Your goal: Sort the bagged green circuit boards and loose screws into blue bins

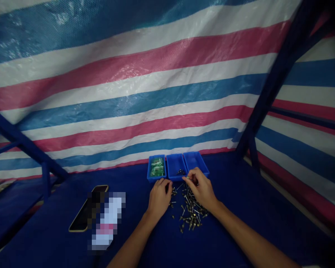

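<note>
Well, blue tray, green circuit boards inside

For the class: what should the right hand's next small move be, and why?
Probably lower the small metal part pinched in the right hand into the middle blue tray: the fingertips sit beside it, and a few parts already lie inside.

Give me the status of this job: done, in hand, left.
Done: a few metal pins lie in the middle blue bin. In hand: the right hand pinches one pin at its edge. Left: the loose pile of pins beside the left hand.
</note>
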The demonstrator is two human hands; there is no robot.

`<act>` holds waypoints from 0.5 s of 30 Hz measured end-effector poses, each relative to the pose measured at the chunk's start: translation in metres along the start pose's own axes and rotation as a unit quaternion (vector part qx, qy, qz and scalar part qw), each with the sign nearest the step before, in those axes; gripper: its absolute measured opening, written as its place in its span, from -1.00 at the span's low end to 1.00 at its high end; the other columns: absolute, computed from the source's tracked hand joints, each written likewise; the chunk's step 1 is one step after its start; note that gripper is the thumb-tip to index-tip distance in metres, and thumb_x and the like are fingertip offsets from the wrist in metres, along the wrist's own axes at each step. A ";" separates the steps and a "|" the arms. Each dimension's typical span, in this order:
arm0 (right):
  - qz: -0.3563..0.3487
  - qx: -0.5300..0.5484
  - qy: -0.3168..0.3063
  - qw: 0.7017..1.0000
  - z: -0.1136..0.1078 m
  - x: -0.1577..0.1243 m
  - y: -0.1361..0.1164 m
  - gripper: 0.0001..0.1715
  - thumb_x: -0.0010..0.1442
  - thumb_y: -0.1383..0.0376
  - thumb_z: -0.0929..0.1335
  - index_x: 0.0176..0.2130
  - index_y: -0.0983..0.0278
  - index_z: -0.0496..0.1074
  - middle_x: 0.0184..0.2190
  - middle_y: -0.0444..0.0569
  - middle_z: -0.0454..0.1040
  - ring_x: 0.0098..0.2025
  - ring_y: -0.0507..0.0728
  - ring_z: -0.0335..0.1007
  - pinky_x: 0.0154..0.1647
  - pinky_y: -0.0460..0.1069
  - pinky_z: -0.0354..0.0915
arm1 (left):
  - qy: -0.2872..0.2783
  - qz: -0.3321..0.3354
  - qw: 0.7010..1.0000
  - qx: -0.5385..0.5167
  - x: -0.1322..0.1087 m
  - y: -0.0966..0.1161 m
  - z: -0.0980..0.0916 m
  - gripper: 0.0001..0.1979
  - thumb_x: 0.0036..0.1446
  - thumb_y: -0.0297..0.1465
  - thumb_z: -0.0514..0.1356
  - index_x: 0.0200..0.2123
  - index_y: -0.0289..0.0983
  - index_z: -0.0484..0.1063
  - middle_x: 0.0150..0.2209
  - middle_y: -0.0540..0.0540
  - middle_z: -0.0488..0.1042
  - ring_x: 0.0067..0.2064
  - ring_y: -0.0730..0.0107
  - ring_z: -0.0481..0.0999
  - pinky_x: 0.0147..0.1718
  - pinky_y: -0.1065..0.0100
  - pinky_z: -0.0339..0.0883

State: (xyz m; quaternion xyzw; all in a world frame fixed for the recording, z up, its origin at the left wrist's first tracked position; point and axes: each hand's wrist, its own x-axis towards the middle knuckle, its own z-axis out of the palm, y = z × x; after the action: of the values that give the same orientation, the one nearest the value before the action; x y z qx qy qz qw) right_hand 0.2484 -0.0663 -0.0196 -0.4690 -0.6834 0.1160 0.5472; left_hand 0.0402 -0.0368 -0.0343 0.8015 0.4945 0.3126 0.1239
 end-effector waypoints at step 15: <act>-0.033 -0.035 -0.011 0.999 -0.004 0.005 -0.003 -0.84 0.51 0.27 0.30 0.02 0.15 0.46 -0.07 0.05 0.47 -0.07 0.19 0.52 -0.05 0.05 0.42 | 0.006 0.006 1.000 0.001 0.001 0.003 -0.002 -0.74 0.44 -0.39 0.07 -0.21 -0.18 0.56 -0.21 -0.10 0.57 -0.13 0.21 0.55 -0.14 0.25 0.38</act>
State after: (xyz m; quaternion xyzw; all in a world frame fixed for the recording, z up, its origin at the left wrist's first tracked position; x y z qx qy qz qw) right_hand 0.2499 -0.0658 -0.0130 -0.4637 -0.7081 0.0784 0.5267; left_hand 0.0409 -0.0379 -0.0309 0.8023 0.4911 0.3180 0.1182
